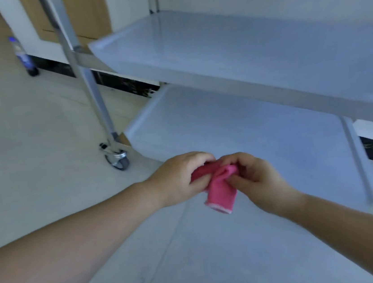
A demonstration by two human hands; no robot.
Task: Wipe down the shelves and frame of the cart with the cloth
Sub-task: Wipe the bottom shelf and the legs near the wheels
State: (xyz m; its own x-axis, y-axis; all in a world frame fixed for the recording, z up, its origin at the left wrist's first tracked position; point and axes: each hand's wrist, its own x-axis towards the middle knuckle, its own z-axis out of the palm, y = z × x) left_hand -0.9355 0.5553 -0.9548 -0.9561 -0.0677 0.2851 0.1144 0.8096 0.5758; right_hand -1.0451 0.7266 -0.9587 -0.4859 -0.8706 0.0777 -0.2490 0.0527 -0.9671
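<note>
Between both sets of fingertips sits the pink cloth, bunched at the top, its free end hanging down with a pale hem; left hand curls its fingers over the upper left fold; right hand pinches the crumpled right edge between thumb and forefinger; neither hand is spread flat, both hold cloth only. Cloth hangs in air, touching no metal, just above and in front of the lower shelf; judged: cloth is being refolded or regripped before a wipe. Lower shelf lies directly beyond the fingers, long axis running left to right across the view; both hands about equally near it, right hand slightly further in. Middle shelf overhangs above and behind; its front lip would limit how high a hand can travel while reaching deep. Front-left post of the frame stands to the left, caster at its foot; right post near the right wrist. Bottle stands on the floor by the wall, well apart; frame blurred.
</note>
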